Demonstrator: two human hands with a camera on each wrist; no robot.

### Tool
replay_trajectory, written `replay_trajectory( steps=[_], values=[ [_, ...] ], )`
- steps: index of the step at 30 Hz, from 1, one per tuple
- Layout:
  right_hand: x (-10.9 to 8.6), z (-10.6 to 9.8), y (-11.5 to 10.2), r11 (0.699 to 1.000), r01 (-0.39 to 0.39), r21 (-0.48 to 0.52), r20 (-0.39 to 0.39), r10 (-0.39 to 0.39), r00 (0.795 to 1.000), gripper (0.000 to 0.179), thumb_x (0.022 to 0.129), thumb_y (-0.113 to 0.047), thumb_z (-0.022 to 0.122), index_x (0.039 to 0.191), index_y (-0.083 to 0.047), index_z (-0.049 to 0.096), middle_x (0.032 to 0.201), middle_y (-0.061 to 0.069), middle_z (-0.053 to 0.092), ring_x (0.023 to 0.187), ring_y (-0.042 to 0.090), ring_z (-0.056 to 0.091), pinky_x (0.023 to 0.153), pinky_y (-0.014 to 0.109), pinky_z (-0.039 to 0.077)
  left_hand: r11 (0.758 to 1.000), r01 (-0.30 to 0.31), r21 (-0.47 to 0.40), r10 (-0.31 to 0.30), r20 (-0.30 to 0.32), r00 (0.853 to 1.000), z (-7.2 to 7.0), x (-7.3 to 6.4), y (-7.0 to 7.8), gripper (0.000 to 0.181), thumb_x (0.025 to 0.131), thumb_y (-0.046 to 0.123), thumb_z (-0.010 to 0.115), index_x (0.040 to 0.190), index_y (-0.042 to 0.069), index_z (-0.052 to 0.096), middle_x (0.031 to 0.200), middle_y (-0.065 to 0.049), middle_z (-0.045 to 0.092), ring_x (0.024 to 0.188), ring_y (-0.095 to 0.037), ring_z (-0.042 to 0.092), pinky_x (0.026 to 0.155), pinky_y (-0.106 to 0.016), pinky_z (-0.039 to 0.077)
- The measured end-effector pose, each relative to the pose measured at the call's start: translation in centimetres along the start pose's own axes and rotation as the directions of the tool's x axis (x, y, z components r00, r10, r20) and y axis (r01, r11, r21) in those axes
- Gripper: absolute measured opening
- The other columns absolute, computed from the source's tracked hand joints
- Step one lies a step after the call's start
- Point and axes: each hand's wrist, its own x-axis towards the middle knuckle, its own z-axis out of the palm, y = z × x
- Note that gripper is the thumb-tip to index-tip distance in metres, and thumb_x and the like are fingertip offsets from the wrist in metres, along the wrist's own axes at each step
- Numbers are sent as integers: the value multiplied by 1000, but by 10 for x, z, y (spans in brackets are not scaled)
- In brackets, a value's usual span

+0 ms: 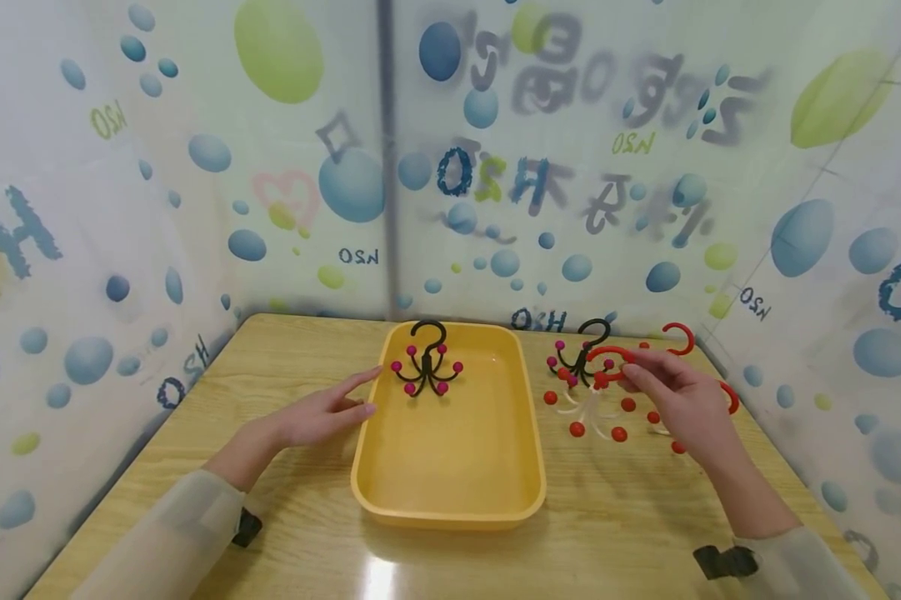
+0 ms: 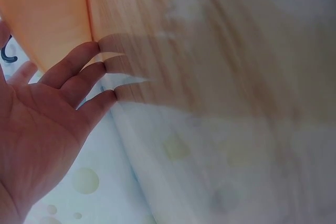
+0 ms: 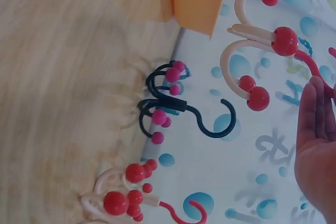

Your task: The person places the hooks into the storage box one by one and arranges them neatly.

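Note:
My right hand (image 1: 686,404) pinches the red hook of a multi-arm hanger with pale arms and red ball tips (image 1: 600,380). The hanger hangs to the right of a yellow tray (image 1: 458,467), its arms spread below the hook. In the right wrist view, the same hanger (image 3: 285,41) shows at the upper right beside the fingers. My left hand (image 1: 303,421) is at the tray's left rim with fingers extended. Its fingertips (image 2: 107,95) meet the tabletop in the left wrist view. Inside the tray, toward the back, lies a black hanger with magenta ball tips (image 1: 426,367).
Behind the held hanger, another black hanger (image 3: 170,103) sits on the wooden table (image 1: 285,517). Two more red-hooked hangers are at the right, one with its hook (image 1: 688,337) at the back, the other's hook (image 1: 733,398) partly behind my right hand. Patterned curtains (image 1: 593,225) enclose the table.

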Motion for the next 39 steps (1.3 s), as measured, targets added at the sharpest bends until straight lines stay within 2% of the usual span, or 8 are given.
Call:
replay_trajectory(
  steps=[6,13,16,24,27,30,37,39],
  values=[
    [10,14,-14,994,95,50,-20,-95,995,39,109,-29,72,140,-6,72,105,-20,79,96,-4,78,88,9,59,1000,-4,18,4,2,1000,0,0,2,79,112,60,53,177,31,18,170,-26,47,153,-49,51,127,-71,36],
    [24,34,-30,983,121,139,4,-123,992,38,109,-24,71,140,-1,71,105,-20,79,97,-1,79,90,13,61,999,23,24,-23,-7,1000,-1,0,2,77,111,61,53,177,37,20,171,-26,45,154,-50,49,127,-72,35],
    [30,44,-37,983,117,142,14,-121,993,36,110,-25,71,138,-2,72,104,-18,79,95,-3,77,89,14,62,999,24,28,-24,-10,1000,0,0,1,78,111,62,53,176,37,20,171,-26,45,154,-50,49,127,-72,35],
    [49,73,-45,981,102,167,62,-114,992,34,109,-22,72,136,-1,72,117,19,80,97,6,81,90,18,63,1000,18,25,-18,-9,1000,0,-1,1,77,112,59,54,177,36,20,170,-26,47,154,-50,51,127,-71,36],
    [57,84,-46,976,97,192,86,-116,990,33,109,-20,72,135,-1,73,120,25,78,96,5,81,90,17,63,1000,21,23,-21,-7,1000,0,-1,1,77,112,59,53,177,36,20,170,-26,46,154,-50,50,127,-72,36],
    [63,93,-48,976,88,198,107,-111,988,31,109,-20,72,134,-3,73,121,25,78,96,5,80,89,17,63,999,28,18,-28,-4,1000,0,-1,2,78,111,62,54,177,37,20,170,-26,46,154,-51,50,127,-73,36],
    [74,110,-49,978,50,202,137,-79,987,30,109,-19,71,135,-5,73,121,21,75,110,37,78,89,19,64,1000,14,27,-14,2,1000,-1,-1,2,82,109,66,53,177,34,19,168,-28,48,153,-51,51,126,-73,37],
    [76,115,-48,981,57,188,137,-84,987,30,109,-19,71,135,-4,73,120,21,75,110,39,77,92,23,65,1000,17,25,-17,3,1000,-1,-1,2,82,109,66,53,177,34,19,168,-28,47,153,-51,51,126,-73,36]
  ],
)
